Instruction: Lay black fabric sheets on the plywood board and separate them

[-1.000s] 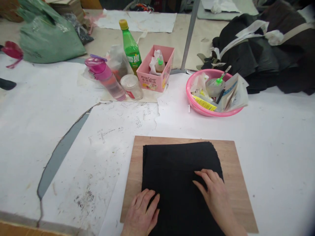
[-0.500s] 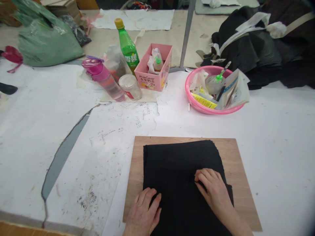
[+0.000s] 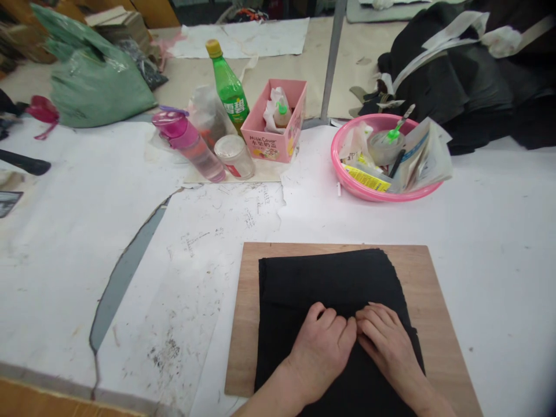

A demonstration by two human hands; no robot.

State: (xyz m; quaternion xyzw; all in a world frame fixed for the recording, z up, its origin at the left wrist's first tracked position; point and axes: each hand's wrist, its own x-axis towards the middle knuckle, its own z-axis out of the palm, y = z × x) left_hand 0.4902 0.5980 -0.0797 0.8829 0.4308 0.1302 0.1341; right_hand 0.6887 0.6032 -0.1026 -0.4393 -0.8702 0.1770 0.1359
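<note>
One board (image 3: 243, 327) bears black cloth (image 3: 324, 275) under one left hand (image 3: 324, 344), one right hand (image 3: 386, 336).

Beyond the flat black cloth (image 3: 321, 272), reach is obstructed by a round pink plastic basin (image 3: 393, 196) and a pink rectangular carton (image 3: 271, 146); a gap is left between. Leftward, the white papered worktop (image 3: 47, 278) can be crossed.

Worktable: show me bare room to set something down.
Bare white paper lies right of the wooden board, up to the fabric bundle, and in a strip between board and pink basin.
Crowded: around purple bottle, jar, green bottle and pink box; black cloth, under left hand and right hand.
</note>
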